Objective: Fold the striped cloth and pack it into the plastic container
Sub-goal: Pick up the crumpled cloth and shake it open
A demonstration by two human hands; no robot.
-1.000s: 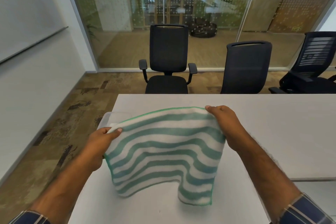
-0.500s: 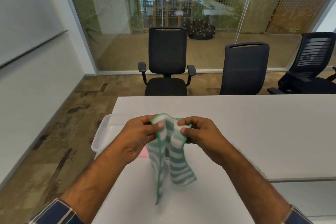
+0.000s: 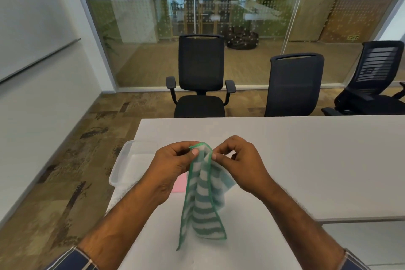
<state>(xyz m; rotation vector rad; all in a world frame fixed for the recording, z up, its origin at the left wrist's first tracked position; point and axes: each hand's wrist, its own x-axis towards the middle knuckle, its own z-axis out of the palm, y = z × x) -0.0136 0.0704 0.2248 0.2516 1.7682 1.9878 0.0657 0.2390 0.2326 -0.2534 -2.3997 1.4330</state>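
Observation:
The green-and-white striped cloth (image 3: 202,201) hangs folded in half above the white table (image 3: 295,160), its lower end near the tabletop. My left hand (image 3: 173,166) pinches the top corners from the left. My right hand (image 3: 238,164) pinches the same top edge from the right, so both hands meet at the fold's top. The clear plastic container (image 3: 122,164) stands at the table's left edge, just left of my left hand and partly hidden by it.
A pink item (image 3: 178,185) lies on the table behind my left wrist. Three black office chairs (image 3: 200,76) stand beyond the table's far edge, before a glass wall. The table's left edge drops to patterned carpet (image 3: 65,171).
A second ago the cloth was held spread wide between my hands. The hands came together, doubling the cloth in half, and it now hangs narrow with both hands at its top.

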